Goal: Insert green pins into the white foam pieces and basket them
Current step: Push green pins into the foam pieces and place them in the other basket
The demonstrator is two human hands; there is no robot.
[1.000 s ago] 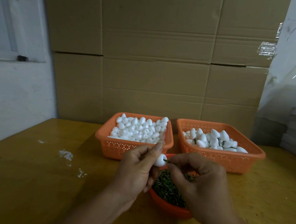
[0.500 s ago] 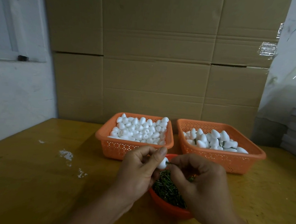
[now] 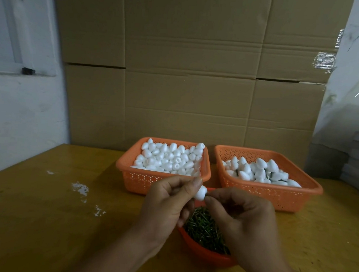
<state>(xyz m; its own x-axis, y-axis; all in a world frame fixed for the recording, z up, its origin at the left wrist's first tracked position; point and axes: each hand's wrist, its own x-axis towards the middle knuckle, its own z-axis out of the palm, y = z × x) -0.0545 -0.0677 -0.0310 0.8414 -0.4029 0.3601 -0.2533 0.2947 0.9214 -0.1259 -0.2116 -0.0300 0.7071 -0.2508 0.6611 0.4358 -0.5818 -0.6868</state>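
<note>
Since a second ago the pin has gone deeper into the foam piece [image 3: 200, 194]: the green length once visible between the two hands is now hidden, and the right fingertips [image 3: 209, 198] sit right against the foam. Both hands have barely shifted otherwise.

The foam piece is egg-shaped, its long axis running roughly left to right and tilted slightly up to the right, with the exposed end facing the right hand [image 3: 246, 226]. The left hand [image 3: 166, 206] pinches it between thumb and curled fingers, covering its left part. The right hand's thumb and forefinger are closed together at the foam's right end; whether they clamp the pin itself cannot be told, as the pin is hidden.

The foam is held above the worktop [image 3: 43, 222], over the far rim of a red bowl [image 3: 205, 254] of green pins [image 3: 204, 230] near the front edge. Behind, toward the back edge, stand two orange baskets side by side: the left basket [image 3: 138, 179] heaped with plain foam pieces, the right basket [image 3: 296, 199] holding fewer, with green showing among them. Cardboard [image 3: 188, 73] stands behind the baskets. White flecks [image 3: 79, 188] lie on the worktop's left part.
</note>
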